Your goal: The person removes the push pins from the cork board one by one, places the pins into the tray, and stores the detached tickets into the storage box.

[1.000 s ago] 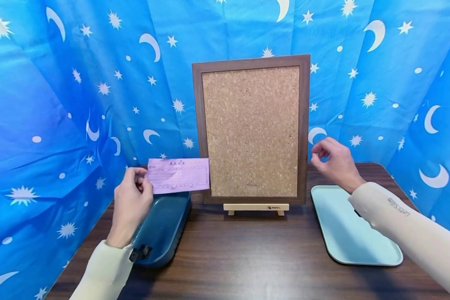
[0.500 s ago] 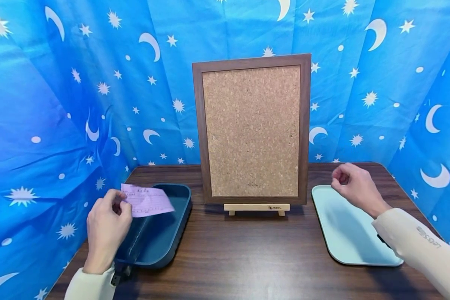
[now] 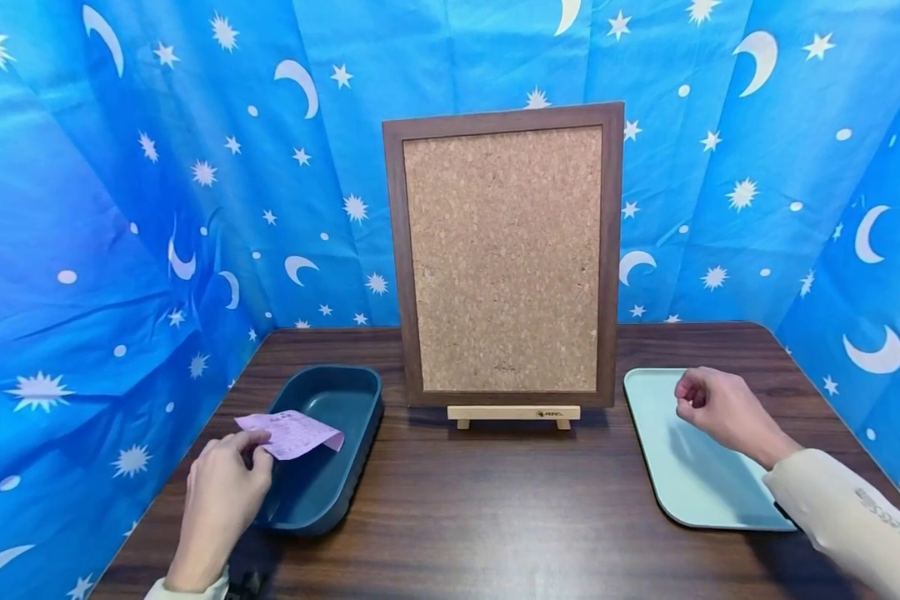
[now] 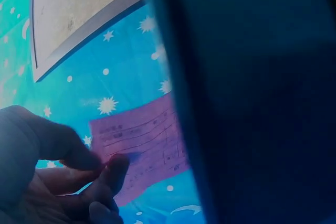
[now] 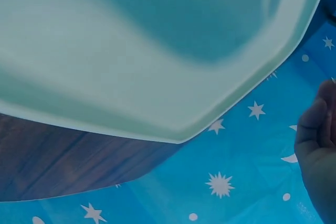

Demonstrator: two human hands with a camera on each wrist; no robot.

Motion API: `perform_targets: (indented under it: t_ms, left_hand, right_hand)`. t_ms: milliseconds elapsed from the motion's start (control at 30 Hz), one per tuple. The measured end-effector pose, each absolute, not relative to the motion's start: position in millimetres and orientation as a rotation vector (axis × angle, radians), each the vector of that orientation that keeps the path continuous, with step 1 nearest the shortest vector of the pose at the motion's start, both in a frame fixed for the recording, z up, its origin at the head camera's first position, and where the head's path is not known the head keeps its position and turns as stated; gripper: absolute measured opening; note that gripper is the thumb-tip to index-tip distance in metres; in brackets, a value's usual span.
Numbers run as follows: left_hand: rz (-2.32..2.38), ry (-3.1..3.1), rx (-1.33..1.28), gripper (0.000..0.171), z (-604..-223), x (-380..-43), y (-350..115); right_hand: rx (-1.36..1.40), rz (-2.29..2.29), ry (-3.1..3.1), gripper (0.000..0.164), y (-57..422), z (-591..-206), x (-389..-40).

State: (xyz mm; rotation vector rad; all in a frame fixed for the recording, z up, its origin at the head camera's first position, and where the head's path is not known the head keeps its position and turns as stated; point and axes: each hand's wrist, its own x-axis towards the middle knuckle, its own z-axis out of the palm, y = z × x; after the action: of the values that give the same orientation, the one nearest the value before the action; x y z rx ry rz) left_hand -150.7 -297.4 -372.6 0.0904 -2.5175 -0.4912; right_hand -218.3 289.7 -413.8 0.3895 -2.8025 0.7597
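Observation:
In the head view my left hand (image 3: 228, 487) pinches a pink paper slip (image 3: 294, 435) by its left edge, above the dark blue bin (image 3: 378, 417). The slip tilts and its far right corner curls. In the left wrist view, the thumb and fingers of my left hand (image 4: 68, 169) meet on the slip (image 4: 152, 140), whose printed lines show; the bin's dark wall covers its right part. My right hand (image 3: 738, 414) hovers over the pale green tray (image 3: 693, 487) with thumb and fingers curled together. Nothing plainly shows between them.
A brown-framed cork board (image 3: 506, 258) stands upright on a small wooden easel (image 3: 513, 414) at the back middle. Dark wood table (image 3: 495, 517) lies between bin and tray. A blue star-and-moon cloth (image 3: 330, 167) hangs behind and on both sides.
My left hand has moved left and down with the pink slip, from beside the board to low over the bin. My right hand has moved right and down to over the tray.

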Motion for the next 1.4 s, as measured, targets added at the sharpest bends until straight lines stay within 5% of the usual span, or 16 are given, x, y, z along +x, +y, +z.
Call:
perform_targets:
  t_ms: [500,933,1400]
  left_hand:
    - [-0.443,-2.688,0.078,0.003,-382,-144,-297]
    - [-0.36,-2.957,0.143,0.014,-377,-144,-296]
    - [-0.098,-3.226,-0.062,0.007,-380,-161,-293]
  right_hand:
    - [0.486,0.734,-2.884,0.019,292,-431,-212]
    - [0.489,0.745,-2.938,0.02,292,-440,-208]
    - [0.46,0.802,-2.973,0.019,288,-449,-203]
